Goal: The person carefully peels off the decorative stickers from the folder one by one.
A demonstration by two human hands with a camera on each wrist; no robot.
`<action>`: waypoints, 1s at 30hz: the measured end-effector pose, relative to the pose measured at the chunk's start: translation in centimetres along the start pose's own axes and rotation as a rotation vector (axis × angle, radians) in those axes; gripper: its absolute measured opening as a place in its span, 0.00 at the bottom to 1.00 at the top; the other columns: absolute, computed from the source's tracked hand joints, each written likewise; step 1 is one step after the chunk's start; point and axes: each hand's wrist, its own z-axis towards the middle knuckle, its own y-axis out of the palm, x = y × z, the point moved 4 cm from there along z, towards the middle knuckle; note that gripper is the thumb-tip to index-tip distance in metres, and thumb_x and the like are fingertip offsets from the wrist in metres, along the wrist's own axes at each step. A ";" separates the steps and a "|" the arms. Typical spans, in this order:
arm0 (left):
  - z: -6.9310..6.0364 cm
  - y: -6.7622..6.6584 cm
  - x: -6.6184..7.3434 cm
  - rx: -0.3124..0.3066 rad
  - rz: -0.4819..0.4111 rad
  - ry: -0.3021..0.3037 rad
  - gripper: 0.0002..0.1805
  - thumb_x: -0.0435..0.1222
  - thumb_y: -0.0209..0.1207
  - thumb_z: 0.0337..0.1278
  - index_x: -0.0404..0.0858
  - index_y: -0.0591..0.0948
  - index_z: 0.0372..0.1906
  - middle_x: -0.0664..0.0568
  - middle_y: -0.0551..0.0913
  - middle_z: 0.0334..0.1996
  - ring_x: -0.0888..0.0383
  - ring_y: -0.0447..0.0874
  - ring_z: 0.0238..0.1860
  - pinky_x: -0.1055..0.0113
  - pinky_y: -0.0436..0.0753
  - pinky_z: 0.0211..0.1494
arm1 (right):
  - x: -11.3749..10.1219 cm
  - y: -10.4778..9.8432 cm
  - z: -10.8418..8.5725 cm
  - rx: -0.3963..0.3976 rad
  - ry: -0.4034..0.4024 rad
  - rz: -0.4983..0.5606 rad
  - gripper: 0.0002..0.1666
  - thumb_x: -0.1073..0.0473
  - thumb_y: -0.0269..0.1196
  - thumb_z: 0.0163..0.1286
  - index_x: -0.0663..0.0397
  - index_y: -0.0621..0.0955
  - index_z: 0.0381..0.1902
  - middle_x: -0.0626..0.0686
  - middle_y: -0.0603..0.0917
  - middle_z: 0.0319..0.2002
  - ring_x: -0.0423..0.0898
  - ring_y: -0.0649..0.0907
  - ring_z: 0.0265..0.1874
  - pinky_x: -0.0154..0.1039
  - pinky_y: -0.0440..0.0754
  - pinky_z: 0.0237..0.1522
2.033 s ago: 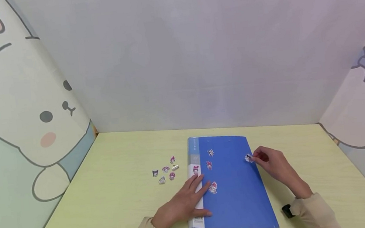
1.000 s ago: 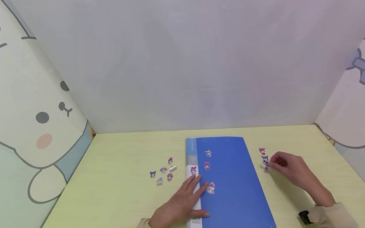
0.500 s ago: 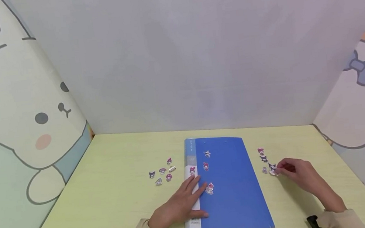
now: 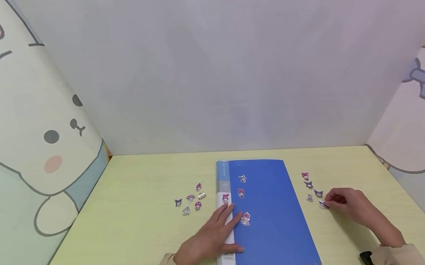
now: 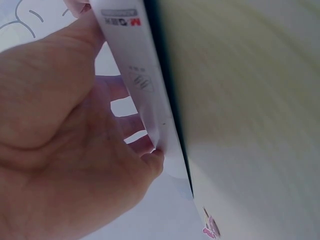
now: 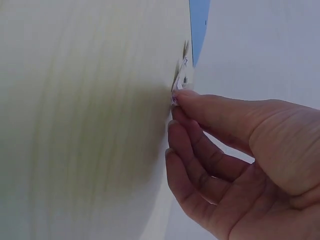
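In the head view, my left hand [image 4: 208, 241] rests with spread fingers on the spine side of a blue file folder [image 4: 272, 221]. The left wrist view shows that hand against the white spine [image 5: 145, 75]. To the folder's right, my right hand [image 4: 352, 206] pinches a small cartoon sticker [image 4: 323, 204] between thumb and fingertips, at the tabletop. The right wrist view has this pinched sticker [image 6: 177, 87] partly hidden by the thumb. Close by lie a dark-eared sticker [image 4: 318, 193] and a pale sticker [image 4: 309, 198].
Further up on the right are a pink-bowed sticker [image 4: 305, 176] and another dark sticker [image 4: 309, 185]. Several stickers [image 4: 190, 198] lie left of the folder. A few stickers [image 4: 241, 193] are on its cover. A pale wall [image 4: 205, 64] stands behind the table.
My right hand has gone from the folder's right edge to the table on the right, then down toward me with the sticker, which has come away from the dark-eared one. The left hand stays put.
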 end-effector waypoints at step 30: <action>-0.2 -0.2 0.5 0.040 0.100 0.030 0.47 0.62 0.61 0.63 0.44 0.63 0.80 0.46 0.59 0.79 0.48 0.57 0.77 0.58 0.63 0.78 | -3.1 0.3 2.0 0.057 -0.071 0.028 0.07 0.69 0.72 0.65 0.62 0.84 0.39 0.48 0.84 0.32 0.44 0.82 0.30 0.34 0.81 0.30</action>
